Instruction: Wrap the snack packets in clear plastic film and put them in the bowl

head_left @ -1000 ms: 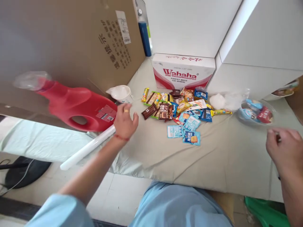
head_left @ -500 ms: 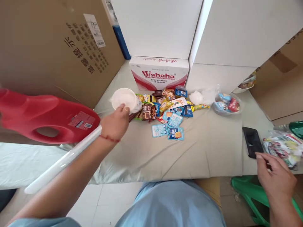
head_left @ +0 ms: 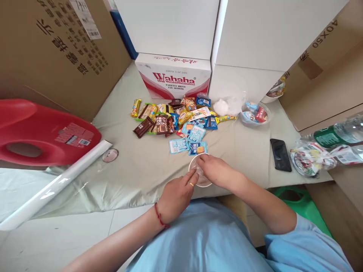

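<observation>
A white bowl is near the table's front edge, with crinkled clear plastic showing inside it. My left hand is closed at the bowl's left rim, its index finger reaching over the edge and its thumb hidden. From the right, my right hand reaches into the bowl, its fingers bent and pinched together at the clear plastic; their tips are partly hidden. Just beyond the bowl are light-blue snack packets, in front of a pile of wrapped snacks that includes a brown cocoa packet.
A Wahaba-style water carton printed Wahaha stands behind the snacks. To the right are a clear bowl of packets, a phone and plastic bottles. At left lie a red jug, a white roll and a small round lid.
My left hand has brought the white bowl from the left of the snacks to the front edge. My right hand has moved left from beside the phone into the bowl.
</observation>
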{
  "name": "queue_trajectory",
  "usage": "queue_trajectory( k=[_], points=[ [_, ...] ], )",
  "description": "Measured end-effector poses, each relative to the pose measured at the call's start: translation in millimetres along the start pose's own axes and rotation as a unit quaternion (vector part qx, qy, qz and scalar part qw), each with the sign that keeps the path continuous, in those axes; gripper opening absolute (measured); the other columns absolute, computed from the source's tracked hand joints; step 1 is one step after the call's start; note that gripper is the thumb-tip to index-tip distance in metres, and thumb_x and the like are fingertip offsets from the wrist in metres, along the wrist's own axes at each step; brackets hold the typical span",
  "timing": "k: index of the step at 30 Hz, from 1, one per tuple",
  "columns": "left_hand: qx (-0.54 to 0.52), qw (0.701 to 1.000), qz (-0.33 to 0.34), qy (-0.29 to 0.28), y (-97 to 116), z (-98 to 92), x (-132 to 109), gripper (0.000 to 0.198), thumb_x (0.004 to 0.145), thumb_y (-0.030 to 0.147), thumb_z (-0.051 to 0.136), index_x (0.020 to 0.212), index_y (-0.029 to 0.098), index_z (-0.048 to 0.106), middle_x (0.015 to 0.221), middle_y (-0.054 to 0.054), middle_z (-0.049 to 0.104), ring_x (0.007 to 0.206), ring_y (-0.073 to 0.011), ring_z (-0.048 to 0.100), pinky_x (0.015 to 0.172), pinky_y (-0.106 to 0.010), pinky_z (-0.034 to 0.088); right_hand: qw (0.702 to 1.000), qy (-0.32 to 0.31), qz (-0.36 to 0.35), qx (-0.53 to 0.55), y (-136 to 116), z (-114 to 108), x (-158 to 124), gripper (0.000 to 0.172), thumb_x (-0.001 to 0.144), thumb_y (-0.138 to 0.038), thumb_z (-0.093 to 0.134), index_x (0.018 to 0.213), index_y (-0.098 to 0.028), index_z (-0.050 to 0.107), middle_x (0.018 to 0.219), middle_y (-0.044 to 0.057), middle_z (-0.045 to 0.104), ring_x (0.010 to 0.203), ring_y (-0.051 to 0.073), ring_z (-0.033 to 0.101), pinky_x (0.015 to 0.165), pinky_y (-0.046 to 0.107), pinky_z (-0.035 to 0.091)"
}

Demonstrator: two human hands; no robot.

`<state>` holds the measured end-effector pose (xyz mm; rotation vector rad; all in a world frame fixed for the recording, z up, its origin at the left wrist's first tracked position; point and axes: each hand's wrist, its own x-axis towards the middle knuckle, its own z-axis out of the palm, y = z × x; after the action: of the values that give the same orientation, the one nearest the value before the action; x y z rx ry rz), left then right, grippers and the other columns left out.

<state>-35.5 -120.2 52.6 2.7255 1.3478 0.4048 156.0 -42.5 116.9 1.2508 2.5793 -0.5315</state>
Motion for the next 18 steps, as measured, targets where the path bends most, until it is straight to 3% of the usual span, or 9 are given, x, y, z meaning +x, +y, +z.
queue_trajectory(
  k=[2, 5, 11, 14, 16, 18],
  points=[
    [-0.045, 0.996, -0.026, 0.068, -7, 5.2, -4, 0.042, 0.094, 0.008, 0.047, 0.133, 0.018, 0.058, 0.14, -0.012, 0.069, 0.103, -0.0227, 0.074, 0.075, -0.034, 0.062, 0.999, -0.013, 0.043, -0.023, -8, 1, 9, 0.035, 0.1, -0.01, 0.047, 0.132, -0.008, 0.06, 0.128, 0.022, 0.067, 0.105, 0.029, 0.074, 0.084, 0.038, 0.061],
    [-0.098, 0.987, -0.042, 0.12, -13, 9.6, -6, 0.037, 0.092, 0.005, 0.048, 0.124, 0.019, 0.06, 0.141, -0.012, 0.068, 0.111, -0.0223, 0.069, 0.085, -0.035, 0.061, 0.996, -0.053, 0.065, -0.041, -19, 0, 18, 0.039, 0.099, -0.012, 0.048, 0.136, -0.006, 0.057, 0.119, 0.023, 0.073, 0.101, 0.03, 0.076, 0.082, 0.038, 0.061],
    [-0.131, 0.971, -0.048, 0.196, -21, 23.6, -4, 0.028, 0.09, 0.003, 0.052, 0.11, 0.02, 0.062, 0.146, -0.016, 0.057, 0.115, -0.0239, 0.061, 0.086, -0.037, 0.061, 0.99, -0.124, 0.053, -0.033, -20, -7, 31, 0.027, 0.094, -0.018, 0.061, 0.118, -0.015, 0.072, 0.118, 0.015, 0.078, 0.108, 0.031, 0.075, 0.084, 0.036, 0.059],
    [-0.155, 0.96, -0.071, 0.222, -29, 31.9, -7, 0.031, 0.089, 0.004, 0.051, 0.112, 0.021, 0.062, 0.149, -0.016, 0.049, 0.115, -0.022, 0.061, 0.08, -0.033, 0.061, 0.994, -0.098, 0.039, 0.01, -7, -5, 22, 0.029, 0.092, -0.018, 0.06, 0.117, -0.019, 0.074, 0.114, 0.012, 0.079, 0.104, 0.028, 0.076, 0.085, 0.032, 0.057],
    [-0.175, 0.956, -0.073, 0.222, -32, 35.0, -9, 0.038, 0.089, 0.003, 0.049, 0.119, 0.023, 0.062, 0.143, -0.013, 0.053, 0.114, -0.0205, 0.061, 0.082, -0.032, 0.061, 0.995, -0.044, 0.005, 0.09, 6, 2, 9, 0.036, 0.089, -0.017, 0.061, 0.124, -0.02, 0.071, 0.114, 0.009, 0.079, 0.104, 0.025, 0.075, 0.087, 0.031, 0.055],
    [-0.191, 0.956, -0.059, 0.215, -34, 36.1, -11, 0.043, 0.089, 0.002, 0.049, 0.124, 0.025, 0.061, 0.136, -0.012, 0.057, 0.114, -0.0202, 0.061, 0.084, -0.032, 0.06, 0.977, 0.03, -0.033, 0.21, 22, 11, -7, 0.043, 0.085, -0.018, 0.064, 0.128, -0.02, 0.069, 0.115, 0.007, 0.078, 0.099, 0.022, 0.074, 0.086, 0.03, 0.055]
  ],
)
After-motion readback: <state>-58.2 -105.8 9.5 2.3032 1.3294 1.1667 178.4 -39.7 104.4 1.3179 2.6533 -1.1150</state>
